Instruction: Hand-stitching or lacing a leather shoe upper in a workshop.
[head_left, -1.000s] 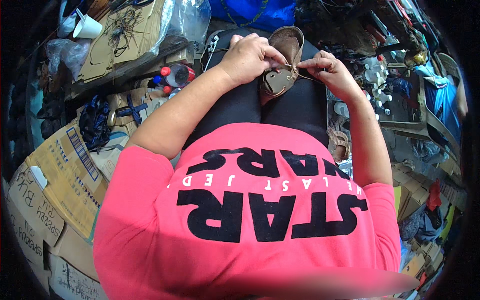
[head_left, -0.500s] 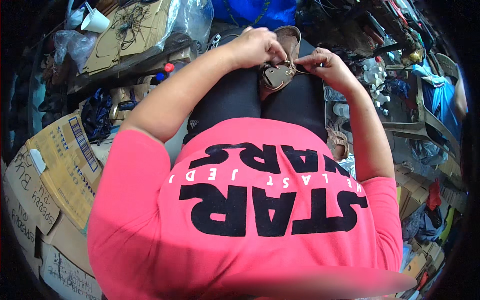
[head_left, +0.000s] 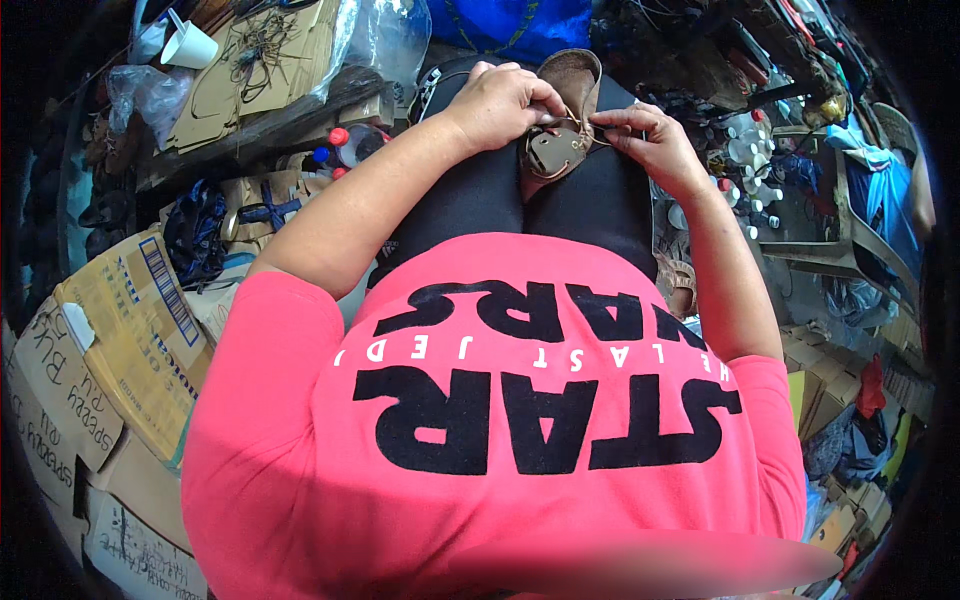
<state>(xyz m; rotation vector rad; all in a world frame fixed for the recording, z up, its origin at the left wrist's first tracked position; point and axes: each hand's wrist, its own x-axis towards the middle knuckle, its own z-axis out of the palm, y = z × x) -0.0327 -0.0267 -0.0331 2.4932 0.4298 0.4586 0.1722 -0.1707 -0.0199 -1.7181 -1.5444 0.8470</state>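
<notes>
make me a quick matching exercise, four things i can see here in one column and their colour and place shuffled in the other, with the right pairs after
Things:
1. shoe
2. cup
3. bag
4. shirt

Colour and place:
a. blue, at the top edge
b. pink, on the person
c. brown, between left hand and right hand
d. white, upper left

Pairs: 1-c, 2-d, 3-a, 4-b

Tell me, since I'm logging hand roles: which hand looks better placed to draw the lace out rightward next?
Probably the right hand: it is at the right side of the brown shoe, close to the lace. The left hand is on the other side and would likely have to reach across.
</notes>
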